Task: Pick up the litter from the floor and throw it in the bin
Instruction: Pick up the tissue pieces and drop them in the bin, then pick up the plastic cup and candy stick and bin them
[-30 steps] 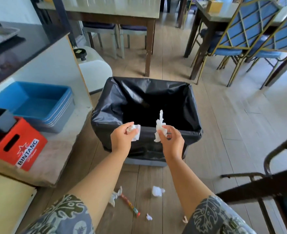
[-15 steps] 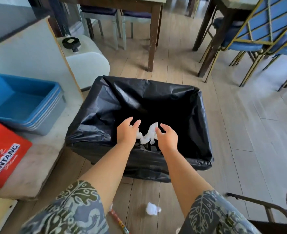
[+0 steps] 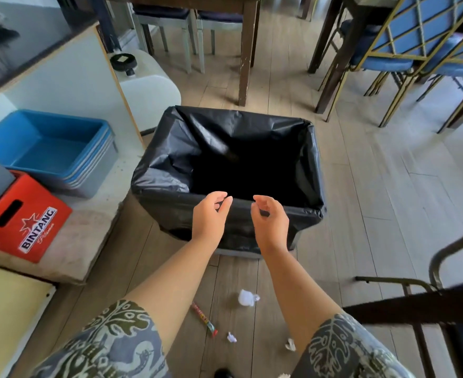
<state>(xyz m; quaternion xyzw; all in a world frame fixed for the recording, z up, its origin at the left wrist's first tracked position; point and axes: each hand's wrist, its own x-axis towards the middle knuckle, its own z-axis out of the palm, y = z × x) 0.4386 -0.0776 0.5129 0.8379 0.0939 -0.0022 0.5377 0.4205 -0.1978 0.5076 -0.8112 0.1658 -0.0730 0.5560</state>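
A rectangular bin [image 3: 167,184] lined with a black bag stands on the wooden floor in the middle of the head view; its inside is too dark to see. My left hand [image 3: 208,216] and my right hand [image 3: 270,219] hover side by side at its near rim, both empty with fingers loosely curled and apart. Behind them on the floor lie a crumpled white tissue [image 3: 246,297], a thin red candy wrapper [image 3: 204,319], a small white scrap [image 3: 231,337] and another pale scrap [image 3: 290,344].
A low shelf at the left carries stacked blue tubs [image 3: 47,148] and a red Bintang crate [image 3: 26,216]. A white jerrycan [image 3: 146,83] stands behind the bin. Wooden tables and blue chairs [image 3: 415,45] fill the back. A dark metal chair frame [image 3: 421,304] is close at the right.
Both hands held white tissues over the bin, let them drop inside, and have drawn back to the near rim empty. The view has tilted back toward the floor litter.
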